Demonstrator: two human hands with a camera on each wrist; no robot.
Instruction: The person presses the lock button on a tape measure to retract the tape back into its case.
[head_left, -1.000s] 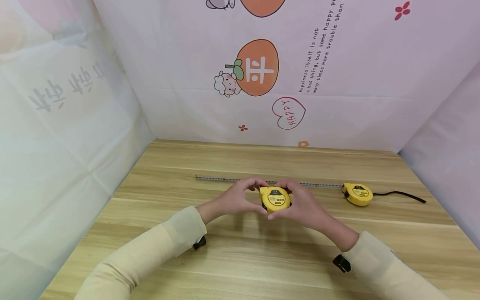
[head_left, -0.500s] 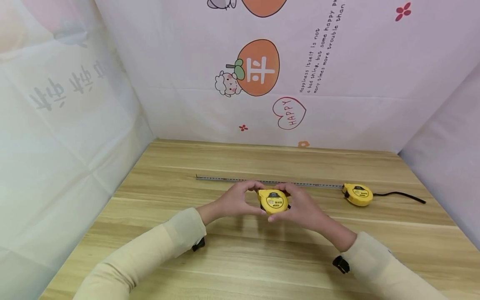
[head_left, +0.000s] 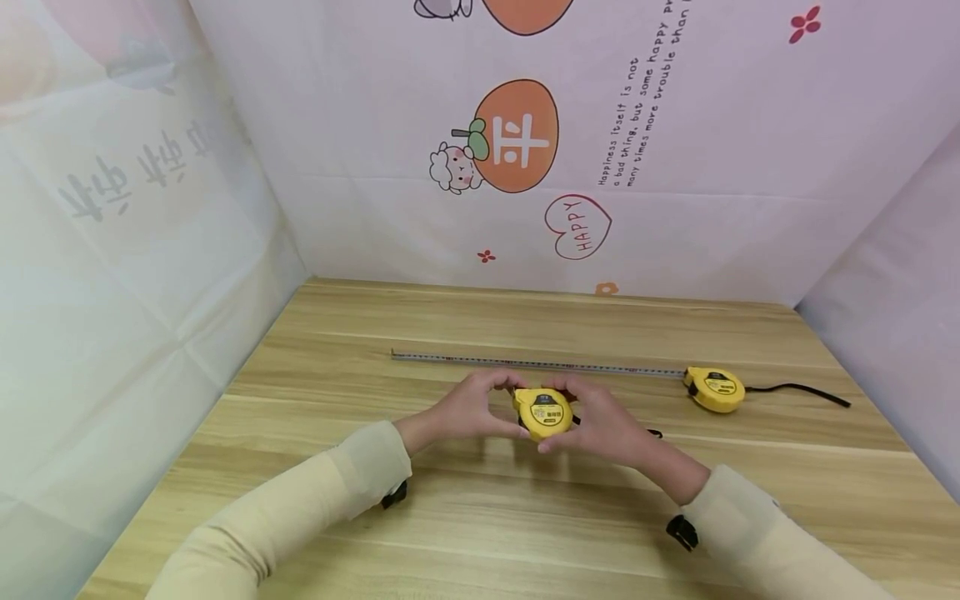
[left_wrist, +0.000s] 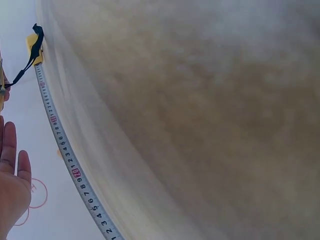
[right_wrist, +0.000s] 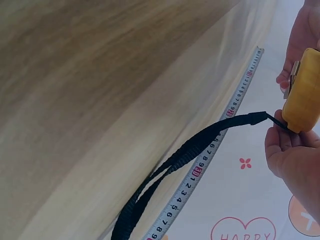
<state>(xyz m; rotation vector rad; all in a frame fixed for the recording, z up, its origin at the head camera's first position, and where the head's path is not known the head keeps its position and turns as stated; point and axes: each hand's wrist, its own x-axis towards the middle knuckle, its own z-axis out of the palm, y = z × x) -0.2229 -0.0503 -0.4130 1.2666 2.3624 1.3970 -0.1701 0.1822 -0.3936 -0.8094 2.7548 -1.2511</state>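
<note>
Tape measure (head_left: 545,416): between both hands
Hook (right_wrist: 293,79): toward left fingers
Left hand (head_left: 467,409): pinching left edge
Right hand (head_left: 609,426): pinching right edge

Head view looks down; wrist views (nearer) share tape blade (left_wrist: 76,172).

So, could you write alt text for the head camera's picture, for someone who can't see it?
A person's left hand and right hand hold a yellow tape measure between them over a wooden table. Farther back at right, a second yellow tape measure lies with its blade drawn out toward picture left, before a pale printed cloth.
</note>
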